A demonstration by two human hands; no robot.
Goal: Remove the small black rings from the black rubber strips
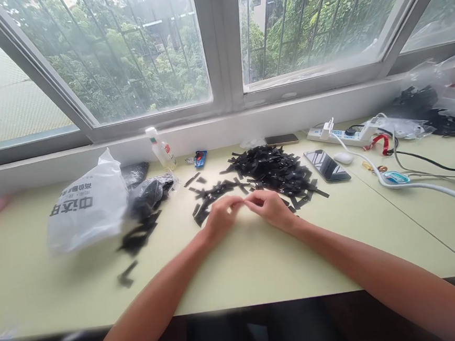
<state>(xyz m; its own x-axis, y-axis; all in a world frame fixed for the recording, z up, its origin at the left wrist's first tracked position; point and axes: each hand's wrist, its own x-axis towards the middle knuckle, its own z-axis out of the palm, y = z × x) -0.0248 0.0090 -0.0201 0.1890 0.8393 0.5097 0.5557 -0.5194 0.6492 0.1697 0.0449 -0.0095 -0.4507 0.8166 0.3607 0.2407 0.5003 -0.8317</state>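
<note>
Fingertips of left hand (221,216) and right hand (270,207) meet, seemingly pinching something hidden, beside the black strips (269,173) heaped on the surface (258,262); these look light, limp, best nipped at one end.

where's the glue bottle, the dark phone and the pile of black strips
glue bottle (162,150), head view, on the middle of its clear body
dark phone (325,165), head view, centre of its screen
pile of black strips (272,169), head view, middle of the heap
</note>
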